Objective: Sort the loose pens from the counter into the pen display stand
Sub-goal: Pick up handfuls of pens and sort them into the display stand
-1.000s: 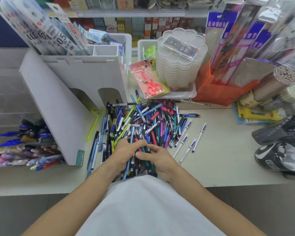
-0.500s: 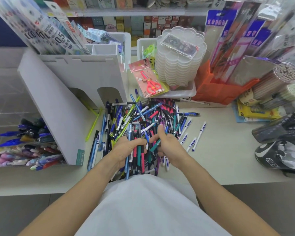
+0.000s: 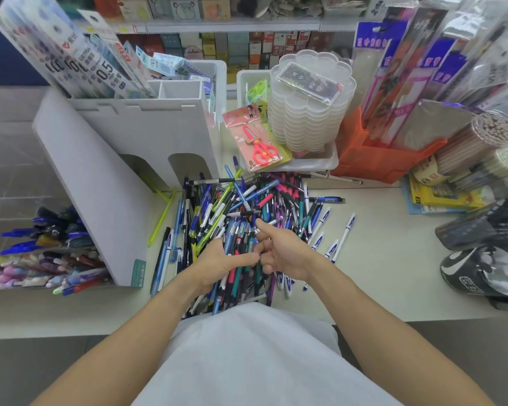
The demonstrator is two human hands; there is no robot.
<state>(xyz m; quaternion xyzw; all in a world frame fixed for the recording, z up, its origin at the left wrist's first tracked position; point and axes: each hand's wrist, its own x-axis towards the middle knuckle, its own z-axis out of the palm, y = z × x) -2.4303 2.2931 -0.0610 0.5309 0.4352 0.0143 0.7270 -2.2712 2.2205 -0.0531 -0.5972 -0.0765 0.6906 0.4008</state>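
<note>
A big heap of loose pens (image 3: 247, 206) in many colours lies on the pale counter (image 3: 387, 265) in front of me. My left hand (image 3: 220, 263) grips a bundle of several pens (image 3: 241, 259) at the near side of the heap, thumb across them. My right hand (image 3: 285, 253) is beside it, fingers curled against the same bundle, thumb raised; whether it holds a pen I cannot tell. The white pen display stand (image 3: 106, 183) stands to the left, with filled pen trays (image 3: 41, 253) at its left.
A few white pens (image 3: 335, 244) lie loose right of the heap. A scissors pack (image 3: 255, 142) and stacked clear trays (image 3: 308, 106) stand behind it, an orange box (image 3: 373, 153) and pencil tubes (image 3: 475, 142) at right, a black bag (image 3: 481, 271) near the right edge.
The left hand has gathered more pens into an upright bundle. The right hand has moved back from the heap to the bundle and let go of the pen it was pulling.
</note>
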